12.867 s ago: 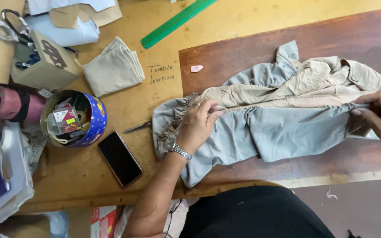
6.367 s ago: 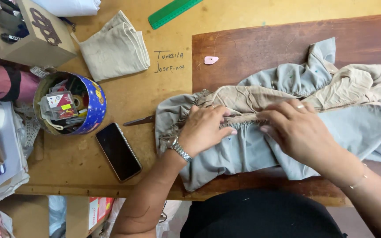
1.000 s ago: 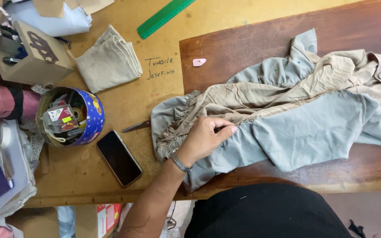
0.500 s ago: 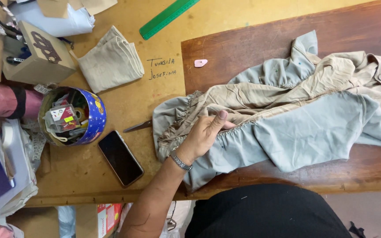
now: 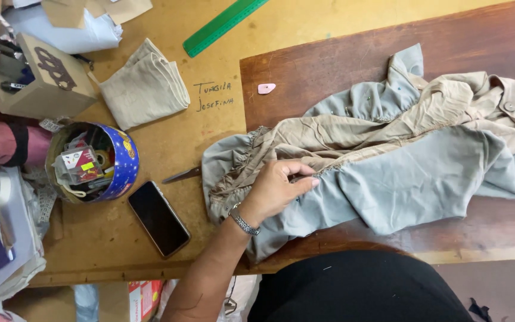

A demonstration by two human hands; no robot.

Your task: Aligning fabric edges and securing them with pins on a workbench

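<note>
Your left hand (image 5: 278, 191) has flattened from pinching to pressing, fingers loosely spread on the grey-and-beige garment (image 5: 400, 149) along its seam, near the worktop's (image 5: 210, 137) front edge. Your right hand has left view, so nothing stretches the cloth.

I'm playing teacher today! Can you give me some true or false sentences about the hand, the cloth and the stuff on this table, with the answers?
1. The left hand rests on the grey and beige garment. True.
2. The right hand grips the garment too. False: no right hand is in view.
3. The phone lies on the garment. False: it lies on the bare table, beside the round tin.
4. A green ruler lies near the table's far edge. True.
</note>
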